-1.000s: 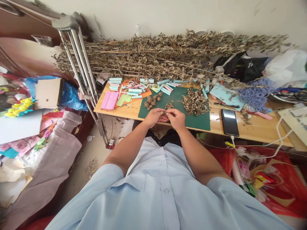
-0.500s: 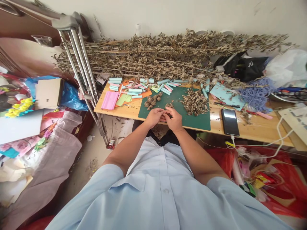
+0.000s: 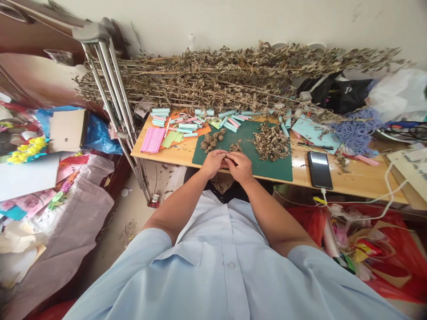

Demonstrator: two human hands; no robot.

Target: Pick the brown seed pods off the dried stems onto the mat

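Left hand [image 3: 211, 163] and right hand [image 3: 240, 166] meet at the near edge of the green mat [image 3: 272, 172], fingers curled inward, tips together; cannot tell whether they pinch anything, as the fingers cover the spot. Judgement: this is close fingertip work, best done with light, even pressure from both sides, since dry leaf probably crumbles, and a little farther in over the mat so that fragments drop there. Anything between the tips is hidden, so its direction is unreadable. Small leaf heap [image 3: 235, 147] lies on the mat just beyond the fingers: low, roundish, no clear long axis. Brown balls [image 3: 211, 141], left of it, point no way singly; their cluster runs obliquely, near left to far right. Larger leaf pile [image 3: 271, 142], to the right, is ragged, its leaves pointing every way.
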